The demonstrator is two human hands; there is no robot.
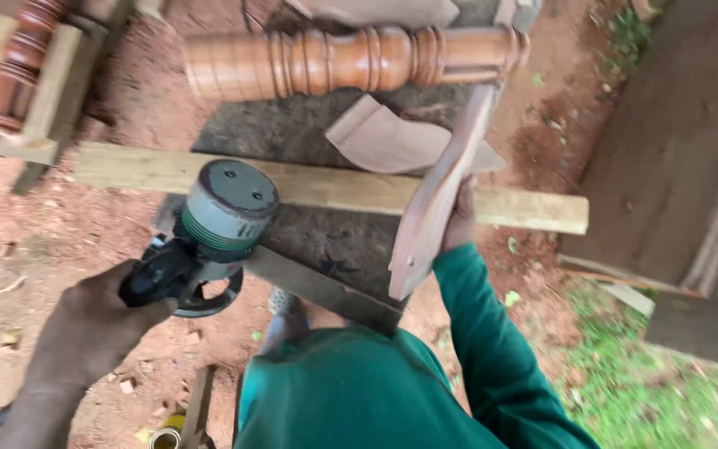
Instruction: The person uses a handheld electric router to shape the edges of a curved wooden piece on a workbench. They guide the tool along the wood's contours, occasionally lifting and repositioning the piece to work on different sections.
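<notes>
Partly hidden — right hand (461,223) behind curved board (438,199)

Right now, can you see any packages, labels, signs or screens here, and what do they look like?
No signs or screens show.
Small can: bottom edge, on the red dirt, round, yellowish; whether it has a label is too small to tell.
Sander: in the left hand, green and black; no label is clear.
</notes>
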